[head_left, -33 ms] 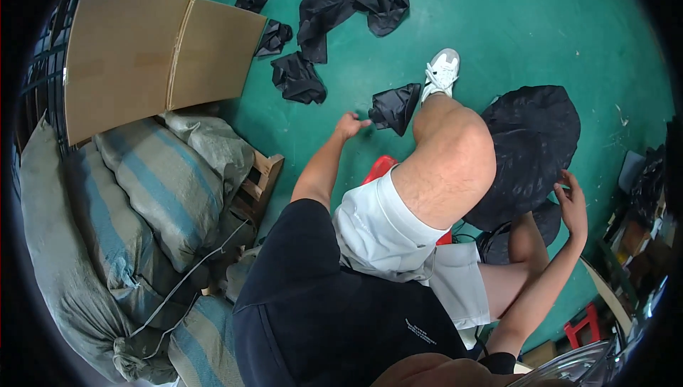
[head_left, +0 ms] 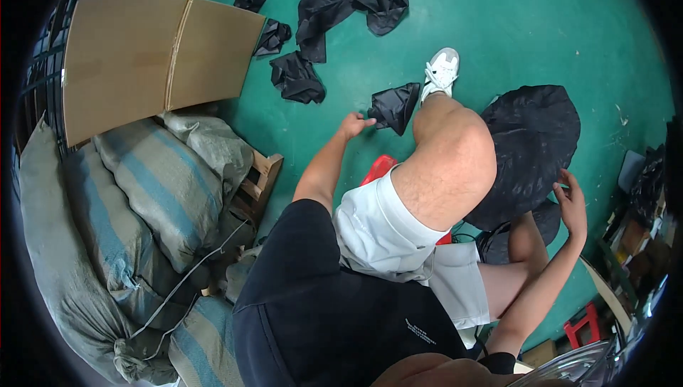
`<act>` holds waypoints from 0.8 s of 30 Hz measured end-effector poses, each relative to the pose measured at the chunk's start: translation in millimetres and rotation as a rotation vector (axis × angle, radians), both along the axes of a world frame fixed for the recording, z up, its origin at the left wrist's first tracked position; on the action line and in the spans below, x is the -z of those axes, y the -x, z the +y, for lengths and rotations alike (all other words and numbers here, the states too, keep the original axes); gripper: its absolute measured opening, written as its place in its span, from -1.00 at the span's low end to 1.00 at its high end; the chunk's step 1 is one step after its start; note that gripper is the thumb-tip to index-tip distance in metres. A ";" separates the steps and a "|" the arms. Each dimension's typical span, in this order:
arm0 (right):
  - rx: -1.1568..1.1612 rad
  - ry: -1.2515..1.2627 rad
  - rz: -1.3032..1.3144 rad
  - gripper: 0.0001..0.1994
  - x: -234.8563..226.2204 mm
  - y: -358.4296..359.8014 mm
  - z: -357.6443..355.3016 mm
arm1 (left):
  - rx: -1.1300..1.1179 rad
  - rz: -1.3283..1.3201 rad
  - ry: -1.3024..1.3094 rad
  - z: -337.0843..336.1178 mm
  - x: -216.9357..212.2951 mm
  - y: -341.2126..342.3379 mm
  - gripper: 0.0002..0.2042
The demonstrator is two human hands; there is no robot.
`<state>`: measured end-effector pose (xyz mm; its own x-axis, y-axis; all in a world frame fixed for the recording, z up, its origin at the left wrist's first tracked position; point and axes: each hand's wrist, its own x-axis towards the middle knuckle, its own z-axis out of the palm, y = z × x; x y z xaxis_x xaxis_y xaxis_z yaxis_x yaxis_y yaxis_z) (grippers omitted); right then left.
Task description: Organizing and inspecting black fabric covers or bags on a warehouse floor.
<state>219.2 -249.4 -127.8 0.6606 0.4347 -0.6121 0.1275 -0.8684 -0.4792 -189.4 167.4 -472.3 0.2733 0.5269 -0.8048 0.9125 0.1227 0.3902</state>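
My left hand (head_left: 356, 125) hangs above the green floor beside a small folded black fabric piece (head_left: 393, 108). One digit stretches out to the piece's near edge; whether it touches is unclear. That hand looks open and holds nothing I can see. On the right, my right hand (head_left: 571, 203) is open with its fingers apart, at the lower right edge of a large crumpled black fabric bundle (head_left: 533, 149). Its fingertips meet or nearly meet the bundle. Another dark bundle (head_left: 546, 222) lies partly hidden underneath, near my lower leg.
Several black fabric pieces (head_left: 297, 78) are scattered ahead on the floor. Striped woven sacks (head_left: 153, 181) are piled at left below a cardboard box (head_left: 121, 60), beside a wooden pallet (head_left: 265, 173). A red stool (head_left: 380, 166) shows under me. Clutter (head_left: 637, 234) stands at right.
My left hand has shifted slightly right, closer to the small folded black piece. My right hand stays at the large bundle.
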 end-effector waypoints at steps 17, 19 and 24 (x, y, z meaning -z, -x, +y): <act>-0.029 -0.013 -0.081 -0.55 0.8 15.8 -7.7 | -0.496 -0.475 -0.080 -32.0 30.0 -93.0 -0.89; -0.010 -0.003 -0.102 -0.55 -8.1 12.1 -10.4 | -0.548 -0.608 -0.144 -22.9 -11.6 -126.5 -0.88; -0.112 -0.199 -0.126 -0.52 -11.0 11.2 14.5 | -0.657 -0.998 -0.296 63.7 -136.1 -177.4 -0.86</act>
<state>208.0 -234.9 -116.8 0.6672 0.6131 -0.4232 0.2874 -0.7359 -0.6131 -12.0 231.0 -336.3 0.3140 0.9232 -0.2214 -0.0035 0.2344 0.9721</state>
